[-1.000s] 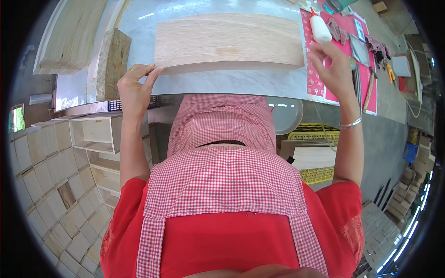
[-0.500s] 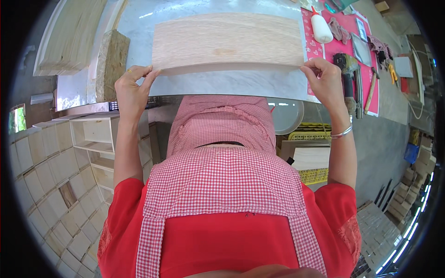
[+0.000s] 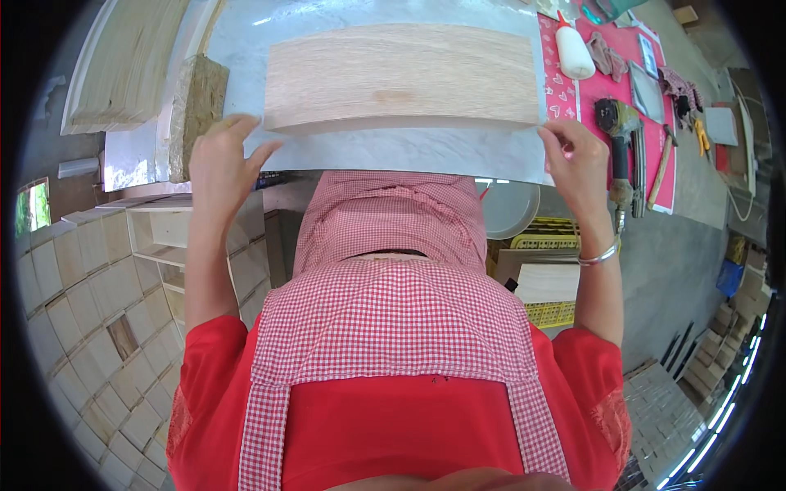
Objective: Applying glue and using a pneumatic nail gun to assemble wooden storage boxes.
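Note:
A long, pale wooden board (image 3: 393, 74) lies crosswise on the pale marbled table top (image 3: 393, 150), its near edge toward me. My left hand (image 3: 223, 164) is off the board's near left corner, with thumb and forefinger spread and nothing between them. At the near right corner is my right hand (image 3: 580, 159), its thumb apart from the bent forefinger; the forefinger tip is at the corner, and I cannot tell whether it touches. A metal bangle (image 3: 600, 256) circles my right wrist.
Left on the table are a stack of wooden panels (image 3: 127, 69) and a rough block (image 3: 199, 114). On the right, a red cloth (image 3: 585, 98) bears a white glue bottle (image 3: 575, 53), a nail gun (image 3: 620, 147) and a hammer (image 3: 661, 168). Yellow crates (image 3: 550, 313) stand below.
My left hand has let go of the board's corner and moved left, its fingers spreading. My right hand's pinch has loosened. The board's near edge sits slightly lower in view.

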A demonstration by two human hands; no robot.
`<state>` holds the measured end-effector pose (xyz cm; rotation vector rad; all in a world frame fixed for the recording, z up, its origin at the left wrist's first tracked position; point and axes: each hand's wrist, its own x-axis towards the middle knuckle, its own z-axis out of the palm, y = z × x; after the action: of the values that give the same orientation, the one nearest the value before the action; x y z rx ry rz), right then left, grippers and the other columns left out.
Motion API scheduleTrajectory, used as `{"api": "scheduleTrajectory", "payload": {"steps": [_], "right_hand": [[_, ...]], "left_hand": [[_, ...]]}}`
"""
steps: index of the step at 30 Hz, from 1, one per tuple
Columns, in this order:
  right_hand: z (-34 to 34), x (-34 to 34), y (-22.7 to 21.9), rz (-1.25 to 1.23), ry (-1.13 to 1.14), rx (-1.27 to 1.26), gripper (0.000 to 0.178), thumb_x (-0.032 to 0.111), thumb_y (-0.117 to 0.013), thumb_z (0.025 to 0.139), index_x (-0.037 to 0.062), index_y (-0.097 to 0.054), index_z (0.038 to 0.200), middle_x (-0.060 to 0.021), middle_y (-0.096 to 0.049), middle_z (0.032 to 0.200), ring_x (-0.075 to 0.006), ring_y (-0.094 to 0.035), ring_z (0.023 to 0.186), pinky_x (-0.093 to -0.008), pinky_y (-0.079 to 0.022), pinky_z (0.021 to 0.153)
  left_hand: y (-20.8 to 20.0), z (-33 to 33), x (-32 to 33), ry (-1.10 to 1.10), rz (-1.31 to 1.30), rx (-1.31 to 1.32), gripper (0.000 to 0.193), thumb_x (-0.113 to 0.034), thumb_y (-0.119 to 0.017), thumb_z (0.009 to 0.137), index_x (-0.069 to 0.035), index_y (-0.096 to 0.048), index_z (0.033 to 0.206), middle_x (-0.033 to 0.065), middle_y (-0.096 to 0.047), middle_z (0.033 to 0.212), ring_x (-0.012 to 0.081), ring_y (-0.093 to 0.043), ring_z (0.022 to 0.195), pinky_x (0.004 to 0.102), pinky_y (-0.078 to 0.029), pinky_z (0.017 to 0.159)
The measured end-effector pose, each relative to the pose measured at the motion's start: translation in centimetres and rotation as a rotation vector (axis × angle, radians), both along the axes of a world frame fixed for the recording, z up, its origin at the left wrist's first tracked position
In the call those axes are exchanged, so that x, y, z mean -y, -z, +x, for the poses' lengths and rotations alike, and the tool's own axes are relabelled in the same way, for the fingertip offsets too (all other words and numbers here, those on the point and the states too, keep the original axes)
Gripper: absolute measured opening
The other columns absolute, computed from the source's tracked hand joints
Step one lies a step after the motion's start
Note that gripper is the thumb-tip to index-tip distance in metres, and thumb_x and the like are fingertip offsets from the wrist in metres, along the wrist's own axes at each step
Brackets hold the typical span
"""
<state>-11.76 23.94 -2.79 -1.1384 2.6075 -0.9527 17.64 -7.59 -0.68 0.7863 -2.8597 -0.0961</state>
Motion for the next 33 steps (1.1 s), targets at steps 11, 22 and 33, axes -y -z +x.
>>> {"api": "scheduleTrajectory", "payload": {"steps": [11, 22, 33], "right_hand": [[-9.7, -10.4, 4.9, 0.459, 0.326, -0.539, 0.069, 0.031, -0.079, 0.079, -0.0039, -0.049, 0.13, -0.0274, -0.059, 0.117, -0.0427, -0.059, 0.106, -0.0476, -0.048, 0.093], [-14.8, -11.5, 4.8, 0.438, 0.439, -0.169, 0.047, 0.023, -0.076, 0.074, -0.0049, -0.062, 0.109, -0.0239, -0.07, 0.088, -0.0387, -0.07, 0.08, -0.0447, -0.054, 0.071], [0.5, -5.1, -9.2, 0.086, 0.271, 0.18, 0.021, 0.019, -0.076, 0.087, 0.0014, -0.066, 0.09, 0.0021, -0.058, 0.062, -0.0039, -0.046, 0.043, -0.0239, -0.033, 0.039]], "left_hand": [[1.3, -18.6, -8.4, 0.489, -0.426, -0.291, 0.076, -0.045, -0.084, 0.059, 0.005, -0.062, 0.111, 0.0284, -0.053, 0.126, 0.0393, -0.049, 0.122, 0.0533, -0.036, 0.106], [1.3, -22.5, -8.6, 0.571, 0.211, 0.034, 0.072, -0.044, -0.084, 0.058, -0.001, -0.066, 0.112, 0.0252, -0.053, 0.132, 0.036, -0.048, 0.126, 0.0469, -0.038, 0.103], [-1.2, -20.5, -10.7, 0.374, 0.009, 0.077, 0.07, -0.045, -0.084, 0.058, 0.0, -0.066, 0.108, 0.0274, -0.054, 0.126, 0.0384, -0.048, 0.123, 0.0513, -0.038, 0.104]]}}
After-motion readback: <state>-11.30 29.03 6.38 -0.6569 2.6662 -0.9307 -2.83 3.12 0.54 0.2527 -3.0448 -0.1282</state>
